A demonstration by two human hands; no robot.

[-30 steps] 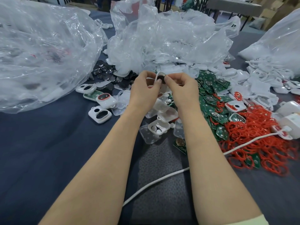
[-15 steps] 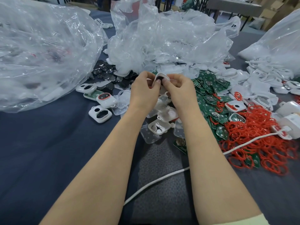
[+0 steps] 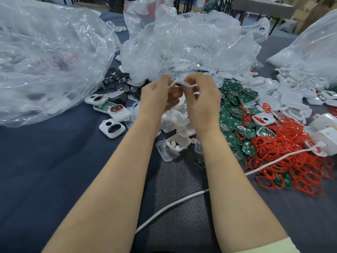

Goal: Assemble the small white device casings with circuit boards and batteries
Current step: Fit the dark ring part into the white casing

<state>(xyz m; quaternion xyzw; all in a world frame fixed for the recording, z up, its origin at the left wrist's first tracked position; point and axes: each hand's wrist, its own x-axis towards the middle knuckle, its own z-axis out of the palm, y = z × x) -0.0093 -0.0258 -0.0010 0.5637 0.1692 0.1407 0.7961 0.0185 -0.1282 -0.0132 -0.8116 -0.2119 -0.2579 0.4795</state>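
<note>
My left hand (image 3: 157,95) and my right hand (image 3: 202,99) are raised above the table's middle, and both pinch one small white casing (image 3: 179,84) between their fingertips. It is blurred, with a dark part at its centre. Green circuit boards (image 3: 235,110) lie heaped just right of my hands. Beside them spreads a pile of red rubber rings (image 3: 284,152). Left of my hands lie a finished casing with a red ring (image 3: 118,112) and an empty white casing frame (image 3: 112,128). Dark flat parts (image 3: 116,79) lie behind those.
Large clear plastic bags (image 3: 45,61) fill the left, the back centre and the far right. Small clear boxes with white pieces (image 3: 175,143) sit below my hands. A white cable (image 3: 173,205) crosses the dark cloth. More white casings (image 3: 295,88) and white adapters (image 3: 326,136) lie at the right.
Both hands lifted the casing slightly up and away from me and turned it flatter, edge-on to the camera. My fingers have shifted along its edges.
</note>
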